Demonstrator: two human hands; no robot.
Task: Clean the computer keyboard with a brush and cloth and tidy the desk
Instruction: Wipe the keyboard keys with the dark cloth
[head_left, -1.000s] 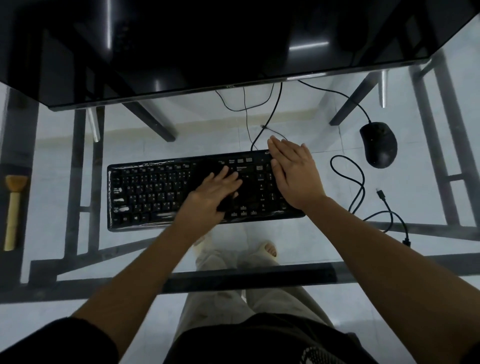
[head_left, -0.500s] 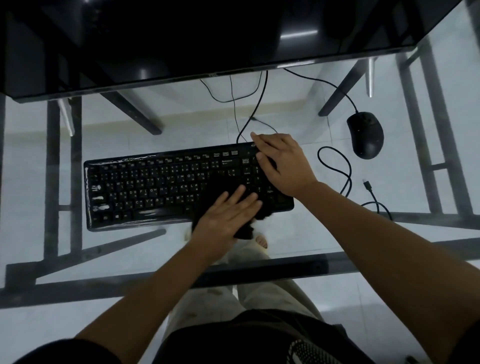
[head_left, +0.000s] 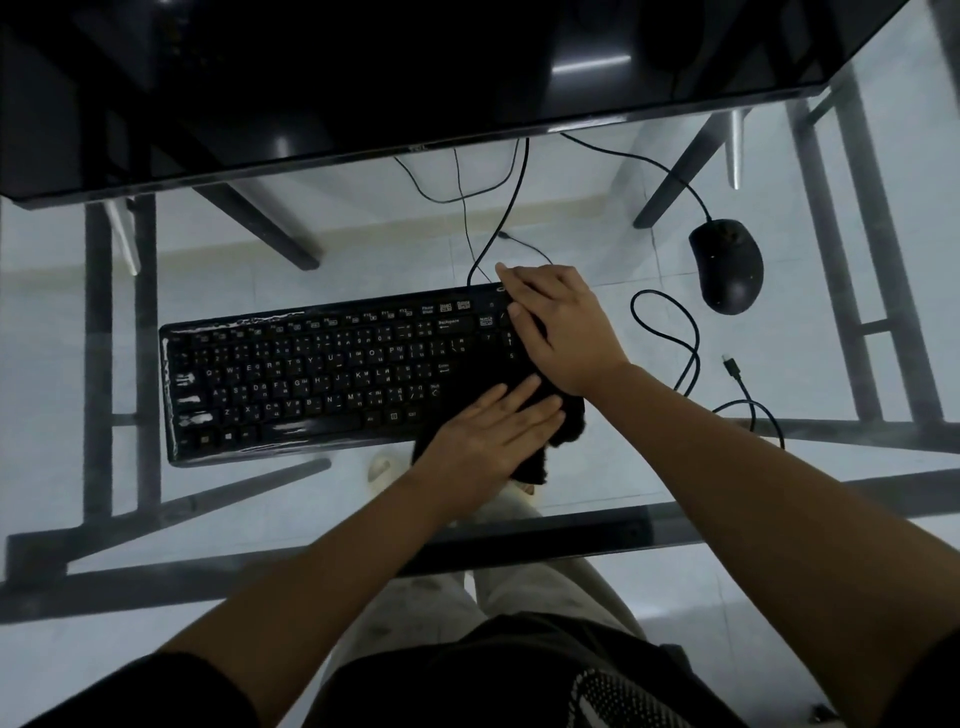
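A black keyboard (head_left: 322, 379) lies on the glass desk (head_left: 363, 525) in front of me. My left hand (head_left: 493, 436) lies flat, fingers together, pressing a black cloth (head_left: 535, 470) onto the keyboard's right front corner; the cloth hangs over the front edge. Over the number pad at the keyboard's right end rests my right hand (head_left: 563, 325), palm down, fingers pointing to the back left. The cloth is mostly hidden under my hands. No brush is in view.
A dark monitor (head_left: 395, 73) spans the back of the desk. A black mouse (head_left: 727, 265) sits at the right, with a looped black cable (head_left: 670, 338) and a loose plug (head_left: 731, 364) beside it. Black frame bars show under the glass.
My left hand slid the cloth from the keyboard's middle to its right front corner. My right hand stayed on the keyboard's right end. The view shifted and the brush at far left left the frame.
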